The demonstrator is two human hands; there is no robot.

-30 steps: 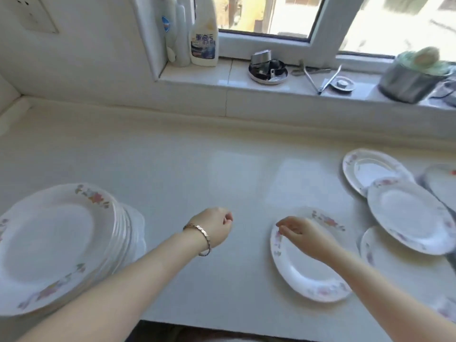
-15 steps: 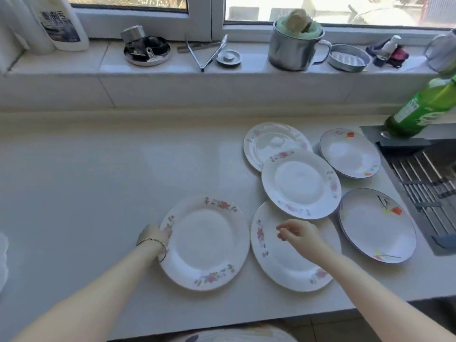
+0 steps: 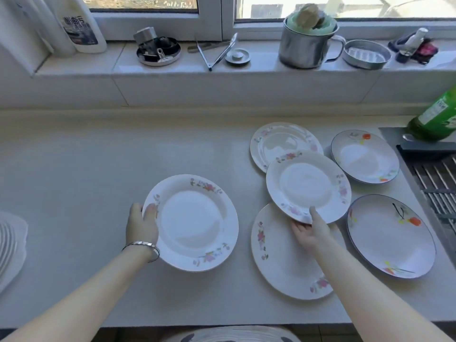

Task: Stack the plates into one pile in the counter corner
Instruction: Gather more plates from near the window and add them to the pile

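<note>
My left hand [image 3: 142, 224] grips the left rim of a white pink-flowered plate [image 3: 191, 222], thumb on top. My right hand [image 3: 311, 230] holds the near rim of a second pink-flowered plate [image 3: 308, 186], lifted slightly above a third one [image 3: 283, 257] lying beneath it. Another pink-flowered plate [image 3: 278, 141] lies behind, partly covered. Two orange-flowered plates, the far one [image 3: 364, 156] and the near one [image 3: 389, 235], lie to the right. The plate pile [image 3: 11, 245] shows at the far left edge.
A sink rack [image 3: 436, 183] and a green bottle [image 3: 436, 117] are at the right. The window sill holds a white detergent bottle [image 3: 79, 23], a metal mug [image 3: 306, 43], tongs [image 3: 217, 53] and small dishes. The counter's front edge runs below my arms.
My view swung right from the pile to the spread plates. My left hand took hold of the left plate's rim. My right hand moved up and gripped the middle plate's near rim.
</note>
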